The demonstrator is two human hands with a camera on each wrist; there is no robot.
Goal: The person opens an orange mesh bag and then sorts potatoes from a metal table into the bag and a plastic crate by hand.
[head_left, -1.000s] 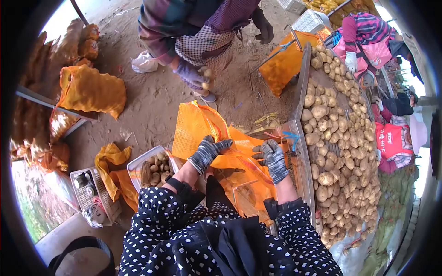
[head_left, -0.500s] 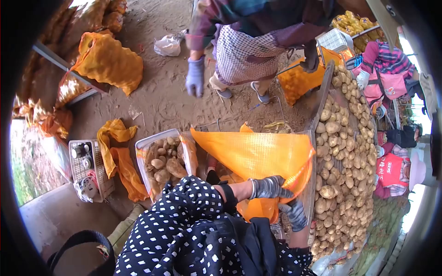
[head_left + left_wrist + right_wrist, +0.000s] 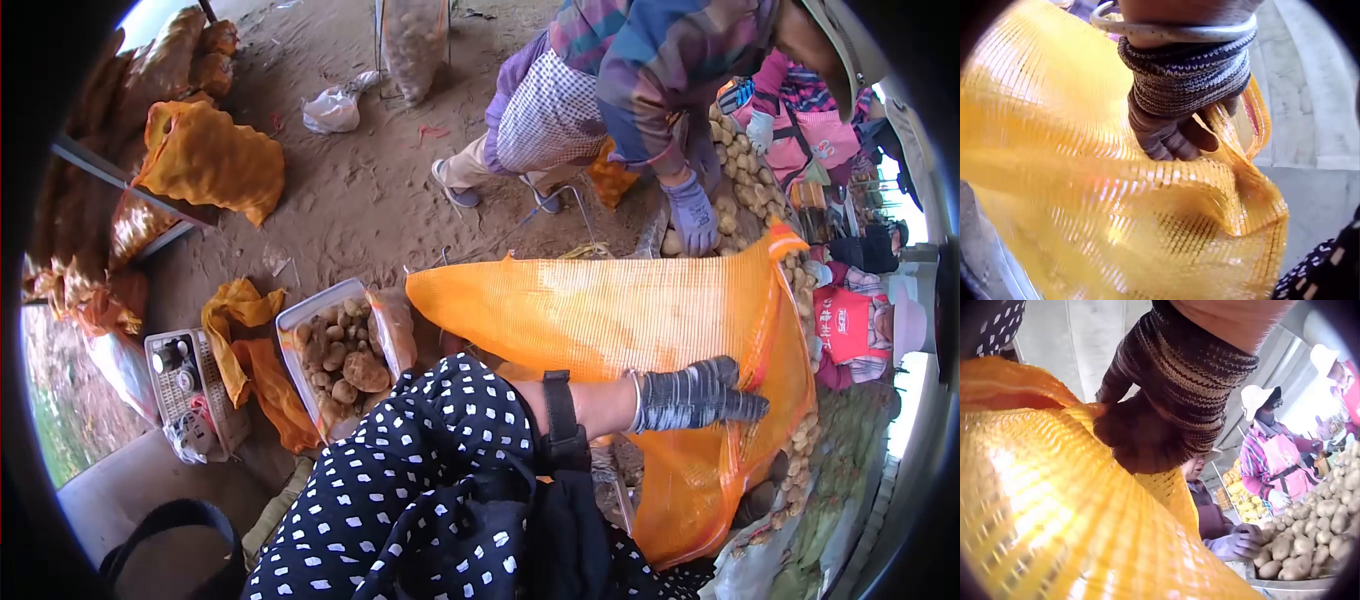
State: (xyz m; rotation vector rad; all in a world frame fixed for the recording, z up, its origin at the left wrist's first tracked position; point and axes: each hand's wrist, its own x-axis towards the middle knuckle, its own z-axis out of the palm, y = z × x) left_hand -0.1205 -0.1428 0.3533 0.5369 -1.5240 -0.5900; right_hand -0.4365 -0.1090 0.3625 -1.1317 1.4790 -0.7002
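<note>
An orange mesh sack (image 3: 600, 310) is spread wide across the front of me, overlapping the potato table. My left hand (image 3: 700, 395), in a grey striped knit glove, holds the sack near its mouth. In the left wrist view the left hand (image 3: 1175, 119) has its fingers curled at the folded rim. My right hand (image 3: 762, 490) is mostly hidden behind the sack in the head view. From the right wrist, that gloved right hand (image 3: 1154, 419) pinches the sack's edge between thumb and fingers. Potatoes (image 3: 1304, 544) lie heaped beyond it.
Across from me a person (image 3: 640, 90) leans over the potatoes (image 3: 740, 170). A white crate of potatoes (image 3: 335, 350) stands at my left, beside a crate of small items (image 3: 195, 395) and loose orange sacks (image 3: 255, 365). A full sack (image 3: 215, 165) lies farther off; other people stand behind the table.
The sack has swung right and opened out over the potato table, with both my hands moving right. The person opposite has moved right and now reaches into the potatoes.
</note>
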